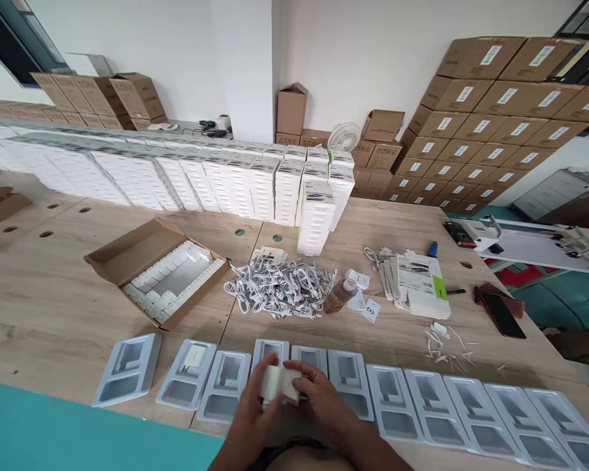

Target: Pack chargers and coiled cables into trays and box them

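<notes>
My left hand [256, 400] is closed around a small white block [271, 382]. Pinched in the fingers of my right hand [319, 391] is a second white block [290, 384], touching the first. Whether they are chargers or little boxes cannot be made out. Both hands are over a row of pale plastic trays [351, 392] along the table's near edge. One tray on the left [169, 390] has a white block [195, 356] in its upper compartment. Similar white blocks [152, 278] lie in an open cardboard box [177, 320] at the left.
A heap of white cables [279, 288] lies mid-table, beside a roll of brown tape [338, 296]. Flattened printed cartons [417, 281] and a phone [501, 314] are on the right. Stacked white boxes [226, 183] line the back of the table [387, 226]. White scraps [444, 343] lie near the trays.
</notes>
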A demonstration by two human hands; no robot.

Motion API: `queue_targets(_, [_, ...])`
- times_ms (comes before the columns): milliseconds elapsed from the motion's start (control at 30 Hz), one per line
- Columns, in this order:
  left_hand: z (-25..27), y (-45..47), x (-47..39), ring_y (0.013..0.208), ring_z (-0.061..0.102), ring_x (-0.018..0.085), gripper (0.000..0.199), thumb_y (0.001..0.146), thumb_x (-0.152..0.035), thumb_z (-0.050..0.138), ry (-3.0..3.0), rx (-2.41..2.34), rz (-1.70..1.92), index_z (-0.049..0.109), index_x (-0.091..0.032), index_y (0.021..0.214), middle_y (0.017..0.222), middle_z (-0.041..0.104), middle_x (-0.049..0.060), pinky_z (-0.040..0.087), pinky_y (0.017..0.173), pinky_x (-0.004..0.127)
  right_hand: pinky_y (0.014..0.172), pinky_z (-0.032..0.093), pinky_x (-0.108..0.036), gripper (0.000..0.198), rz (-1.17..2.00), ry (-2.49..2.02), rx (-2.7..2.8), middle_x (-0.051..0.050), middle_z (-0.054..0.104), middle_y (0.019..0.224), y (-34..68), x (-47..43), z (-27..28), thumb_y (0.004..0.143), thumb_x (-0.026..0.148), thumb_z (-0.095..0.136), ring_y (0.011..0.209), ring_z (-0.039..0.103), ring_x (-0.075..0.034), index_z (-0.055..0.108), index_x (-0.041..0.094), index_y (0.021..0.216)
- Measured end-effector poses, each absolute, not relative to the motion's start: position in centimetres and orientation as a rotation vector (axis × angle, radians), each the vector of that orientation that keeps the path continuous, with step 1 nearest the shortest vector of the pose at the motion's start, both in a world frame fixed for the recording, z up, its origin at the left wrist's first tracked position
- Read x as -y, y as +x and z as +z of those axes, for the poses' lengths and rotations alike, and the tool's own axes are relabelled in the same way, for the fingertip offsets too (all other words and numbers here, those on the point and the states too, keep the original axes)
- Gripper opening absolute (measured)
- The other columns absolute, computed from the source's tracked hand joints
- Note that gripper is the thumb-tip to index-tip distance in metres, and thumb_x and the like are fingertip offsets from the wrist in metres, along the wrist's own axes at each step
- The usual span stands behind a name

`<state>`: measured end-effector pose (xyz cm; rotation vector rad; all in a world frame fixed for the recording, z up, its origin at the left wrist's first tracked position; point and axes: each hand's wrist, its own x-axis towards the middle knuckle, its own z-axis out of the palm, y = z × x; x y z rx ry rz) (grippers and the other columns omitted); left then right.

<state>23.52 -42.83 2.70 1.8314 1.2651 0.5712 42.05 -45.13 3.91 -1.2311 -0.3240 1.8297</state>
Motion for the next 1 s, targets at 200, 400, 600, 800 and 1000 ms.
queue_targets(200, [-3.9,17.3,39.7,0.138,0.040,0.033,0.054,0.093,-0.036,0.044,2.028,-1.621,0.548,0.039,-0.022,0.145,0.145,0.051,0.016,0.022,0.114,0.061,0.064,0.053,-0.034,0.047,1.756,-1.287,0.199,-0.004,0.067,0.090,43.1,45.9,2.6,0.069,0.027,0.067,0.074,0.062,-0.018,0.065,0.019,0.115])
queue_targets(400, [-7.8,16.8,39.1,0.149,0.014,0.031,0.053,0.095,-0.035,0.036,2.227,-1.733,0.437,0.044,-0.019,0.145,0.161,0.026,0.014,0.004,0.117,0.059,0.065,0.054,-0.033,0.046,1.790,-1.324,0.204,-0.004,0.067,0.092,43.1,46.1,2.8,0.070,0.027,0.066,0.078,0.063,-0.018,0.065,0.020,0.116])
queue_targets(600, [-8.1,17.5,38.7,0.148,0.019,0.033,0.057,0.094,-0.041,0.037,2.240,-1.755,0.353,0.043,-0.018,0.146,0.158,0.033,0.016,-0.001,0.117,0.060,0.066,0.054,-0.033,0.049,1.786,-1.309,0.260,-0.004,0.066,0.096,43.1,46.4,2.3,0.070,0.028,0.069,0.080,0.062,-0.018,0.064,0.020,0.118])
queue_targets(800, [-1.8,20.7,39.0,0.149,0.012,0.033,0.071,0.096,-0.045,0.039,2.188,-1.581,0.346,0.009,-0.020,0.156,0.164,0.009,0.016,0.018,0.114,0.062,0.065,0.054,-0.035,0.078,1.725,-1.285,0.349,-0.002,0.066,0.092,43.0,46.0,2.4,0.067,0.036,0.079,0.077,0.063,-0.019,0.046,0.023,0.136])
queue_targets(1000, [3.6,27.3,41.9,0.146,0.028,0.019,0.079,0.080,-0.018,0.060,2.189,-0.954,0.354,0.026,-0.029,0.150,0.163,0.021,0.004,0.037,0.113,0.031,0.068,0.051,-0.031,0.053,1.737,-1.295,0.423,-0.003,0.068,0.088,43.1,45.4,3.4,0.069,0.044,0.080,0.078,0.064,-0.018,0.062,0.018,0.112])
